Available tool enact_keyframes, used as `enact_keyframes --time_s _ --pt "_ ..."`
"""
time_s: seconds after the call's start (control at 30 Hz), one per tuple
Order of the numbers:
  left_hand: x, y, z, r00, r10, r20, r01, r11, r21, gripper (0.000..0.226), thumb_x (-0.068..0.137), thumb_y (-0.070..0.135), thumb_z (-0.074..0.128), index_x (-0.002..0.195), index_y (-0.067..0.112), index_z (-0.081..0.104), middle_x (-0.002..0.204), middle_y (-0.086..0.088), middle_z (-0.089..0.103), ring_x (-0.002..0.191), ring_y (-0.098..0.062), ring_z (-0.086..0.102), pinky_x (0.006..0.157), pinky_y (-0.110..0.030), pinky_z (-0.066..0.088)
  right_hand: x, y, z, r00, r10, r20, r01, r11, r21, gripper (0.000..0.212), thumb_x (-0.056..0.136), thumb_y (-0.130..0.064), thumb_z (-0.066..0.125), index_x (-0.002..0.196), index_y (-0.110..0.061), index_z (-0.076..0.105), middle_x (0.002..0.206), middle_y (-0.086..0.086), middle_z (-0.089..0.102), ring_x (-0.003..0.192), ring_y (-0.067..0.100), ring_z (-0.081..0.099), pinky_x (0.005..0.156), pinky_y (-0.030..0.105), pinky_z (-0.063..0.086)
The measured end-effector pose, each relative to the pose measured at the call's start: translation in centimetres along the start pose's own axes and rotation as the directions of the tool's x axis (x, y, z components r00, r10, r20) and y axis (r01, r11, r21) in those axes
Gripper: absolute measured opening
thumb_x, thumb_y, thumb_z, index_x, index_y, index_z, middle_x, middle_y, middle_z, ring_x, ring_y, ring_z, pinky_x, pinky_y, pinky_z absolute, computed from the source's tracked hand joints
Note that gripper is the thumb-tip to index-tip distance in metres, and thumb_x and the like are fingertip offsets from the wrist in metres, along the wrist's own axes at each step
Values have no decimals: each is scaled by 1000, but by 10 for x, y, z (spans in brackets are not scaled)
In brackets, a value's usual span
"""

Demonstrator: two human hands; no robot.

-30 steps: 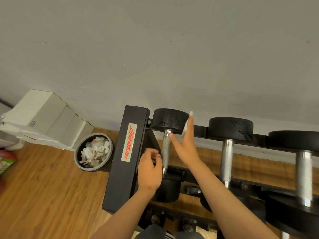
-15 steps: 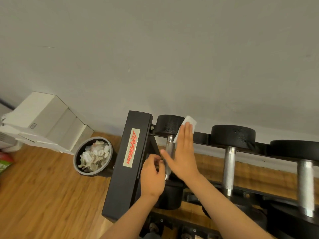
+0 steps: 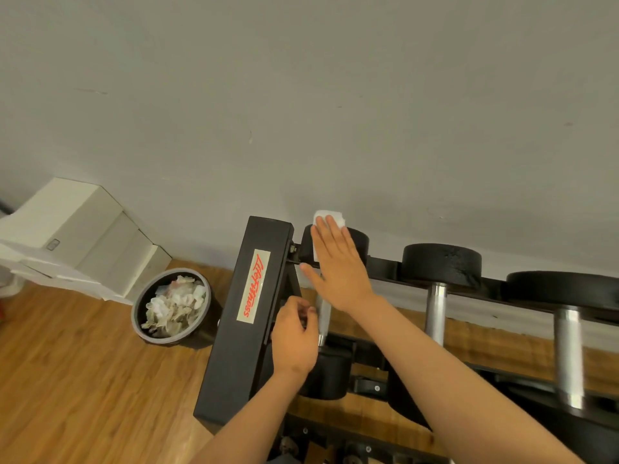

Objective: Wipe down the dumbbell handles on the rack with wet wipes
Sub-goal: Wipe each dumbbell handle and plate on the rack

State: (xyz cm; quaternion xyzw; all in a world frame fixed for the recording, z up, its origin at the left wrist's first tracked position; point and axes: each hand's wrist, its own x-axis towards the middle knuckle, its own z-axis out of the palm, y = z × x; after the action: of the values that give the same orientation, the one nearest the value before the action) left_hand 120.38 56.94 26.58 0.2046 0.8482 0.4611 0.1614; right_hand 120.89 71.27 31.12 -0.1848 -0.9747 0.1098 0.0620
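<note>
The black dumbbell rack [image 3: 248,313] holds a row of black dumbbells with steel handles. My right hand [image 3: 338,269] lies flat with straight fingers and presses a white wet wipe [image 3: 330,217] against the far head [image 3: 358,242] of the leftmost dumbbell. My left hand [image 3: 294,339] is curled at the near end of that dumbbell's handle [image 3: 324,313], its fingertips against the steel. The near head of this dumbbell is partly hidden under my left wrist.
Two more dumbbells with bare handles [image 3: 435,309] [image 3: 567,356] sit to the right. A round bin [image 3: 172,304] full of used wipes stands on the wooden floor left of the rack. White boxes [image 3: 77,226] are stacked by the grey wall.
My right hand slid with the wipe from beside the handle up onto the far head. My left hand stayed at the handle's near end. The camera tilted slightly.
</note>
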Motion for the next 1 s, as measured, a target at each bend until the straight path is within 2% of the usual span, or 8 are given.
enact_keyframes --time_s 0.1,0.2,0.3,0.43,0.53,0.63,0.87,1.0 --pt "0 0 -1 1000 12 9 -12 1000 -24 4 98 23 53 96 24 57 93 7 61 85 -5 59 75 -20 47 -8 -1 -7 999 -37 -5 37 998 49 78 91 -59 6 155 -15 1 163 2 -10 147 14 -22 118 33 -18" --pt "0 -2 -3 999 49 19 -47 995 -86 8 100 23 50 102 25 58 98 9 60 93 -5 59 84 -27 51 -41 -2 -6 989 17 -146 18 971 239 66 100 -47 30 156 -21 4 161 -7 -9 148 7 -17 119 30 -16" --pt "0 -4 -12 994 107 28 -103 988 -120 28 100 20 49 128 22 51 125 6 54 122 -8 51 106 -28 43 -80 -14 10 922 327 -209 -184 843 506 57 103 -34 42 154 -22 19 161 -11 11 149 2 -1 123 33 0" --pt "31 25 -30 933 358 27 -359 933 40 51 103 27 44 151 19 30 158 2 25 145 -5 18 119 -21 15 -109 -46 43 778 620 -104 -374 588 717 48 103 -34 39 148 -19 35 156 -3 32 145 8 23 121 43 21" --pt "68 57 -21 813 547 198 -579 792 194 59 102 33 39 156 19 19 164 -1 10 151 -14 3 122 -27 5 -111 -60 59 771 634 -59 -404 559 724 50 103 -38 36 148 -18 35 155 0 36 144 10 27 121 35 20" --pt "87 61 1 781 502 371 -613 728 306 67 103 41 31 157 13 3 165 -3 -5 150 -16 -14 124 -39 0 -107 -67 67 749 655 -101 -446 611 655 46 104 -35 39 145 -15 42 148 2 45 139 12 36 116 28 24" --pt "84 32 7 733 549 402 -680 589 437 78 98 54 21 156 8 -4 164 -8 -11 151 -22 -15 124 -42 3 -107 -70 71 734 656 -175 -431 649 627 45 100 -44 35 133 -19 54 126 -3 62 118 8 55 102 36 47" --pt "101 42 6 746 538 393 -663 655 362 88 95 61 30 156 9 -5 165 -7 -9 151 -19 -15 124 -38 0 -107 -72 71 714 685 -145 -466 619 633 52 98 -49 29 135 -20 52 127 -5 60 117 3 51 102 30 44"
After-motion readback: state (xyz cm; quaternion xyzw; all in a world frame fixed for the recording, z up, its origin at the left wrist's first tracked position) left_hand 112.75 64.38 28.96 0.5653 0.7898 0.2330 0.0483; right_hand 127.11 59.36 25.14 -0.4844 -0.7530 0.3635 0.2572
